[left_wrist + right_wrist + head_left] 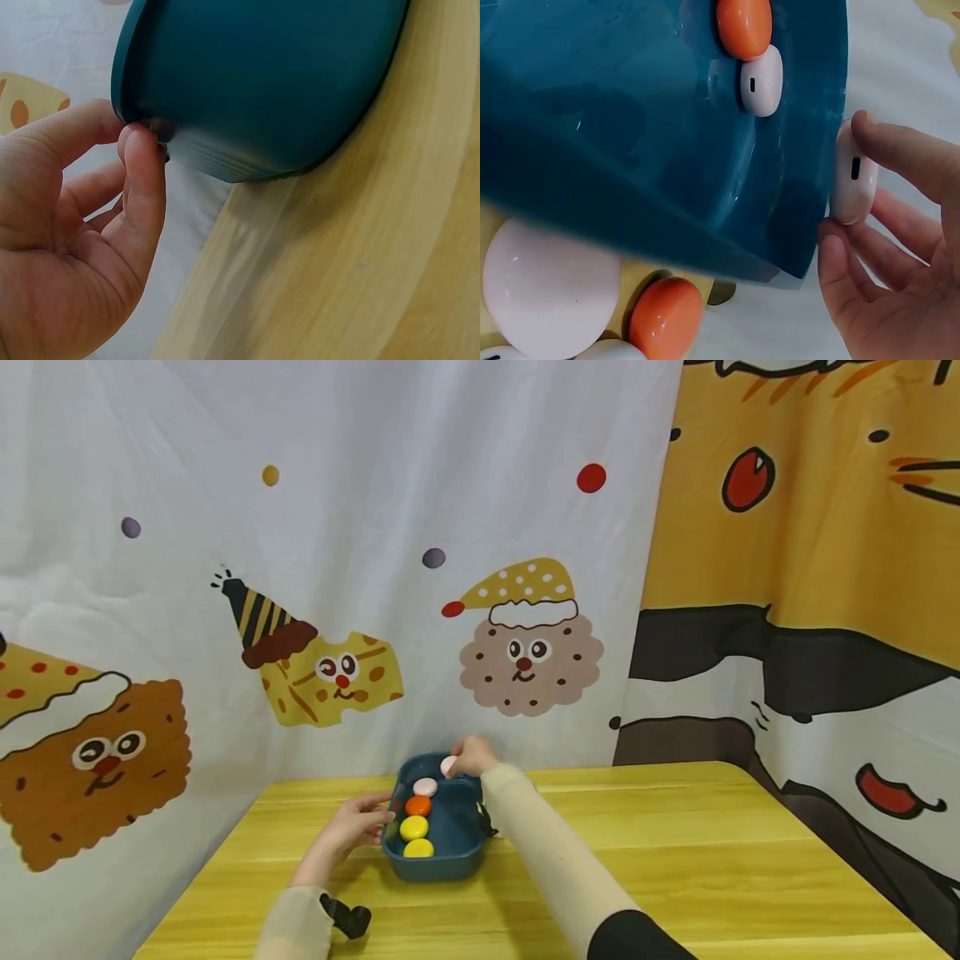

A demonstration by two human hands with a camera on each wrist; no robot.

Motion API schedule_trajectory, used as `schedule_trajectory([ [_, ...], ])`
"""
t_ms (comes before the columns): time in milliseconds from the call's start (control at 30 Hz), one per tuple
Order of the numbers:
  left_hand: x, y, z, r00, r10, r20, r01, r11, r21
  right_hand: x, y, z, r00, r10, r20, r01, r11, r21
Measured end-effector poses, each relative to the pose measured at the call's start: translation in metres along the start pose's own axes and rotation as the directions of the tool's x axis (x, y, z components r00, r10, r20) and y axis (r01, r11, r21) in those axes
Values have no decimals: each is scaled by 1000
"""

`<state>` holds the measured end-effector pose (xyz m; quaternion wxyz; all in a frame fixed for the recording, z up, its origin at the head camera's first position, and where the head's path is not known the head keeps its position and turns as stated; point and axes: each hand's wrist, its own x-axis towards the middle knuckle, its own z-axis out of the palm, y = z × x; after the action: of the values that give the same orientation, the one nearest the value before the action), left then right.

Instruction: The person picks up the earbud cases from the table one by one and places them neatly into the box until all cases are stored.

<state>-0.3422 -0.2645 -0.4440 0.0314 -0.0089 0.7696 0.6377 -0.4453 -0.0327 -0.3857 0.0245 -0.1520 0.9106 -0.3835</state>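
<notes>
A dark teal plastic bin (431,868) stands on the table. My left hand (356,820) grips its left side, with thumb and fingers at the rim in the left wrist view. My right hand (474,756) pinches a pale, smooth, rounded piece (853,176) with a black slot, held at the bin's far wall. Down the bin's left side runs a row of similar pieces: a pale pink one (424,787), an orange one (418,807), and two yellow ones, the nearer yellow piece (418,848) by the front wall.
Outside the bin, the right wrist view shows a large pale piece (551,289) and an orange piece (666,319); my right arm mostly hides that area in the head view. A printed curtain (360,485) hangs behind the wooden table (675,860).
</notes>
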Motion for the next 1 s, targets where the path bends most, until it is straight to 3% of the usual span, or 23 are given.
schedule_trajectory([
  [233, -2, 1, 2, 1000, -1, 10, 1, 1000, -8, 3, -1, 3, 999, 41, -27, -42, 998, -40],
  [467, -2, 2, 1, 1000, 2, -2, -2, 1000, -8, 5, -8, 8, 995, 94, -39, -94, 996, 7],
  [667, -2, 4, 2, 1000, -1, -3, 1, 1000, 0, 6, -6, 12, 994, 97, -54, -100, 994, -52],
  [1000, -1, 4, 1, 1000, 12, 26, -12, 1000, -8, 10, 2, 16, 991, 123, -47, -124, 991, -39],
])
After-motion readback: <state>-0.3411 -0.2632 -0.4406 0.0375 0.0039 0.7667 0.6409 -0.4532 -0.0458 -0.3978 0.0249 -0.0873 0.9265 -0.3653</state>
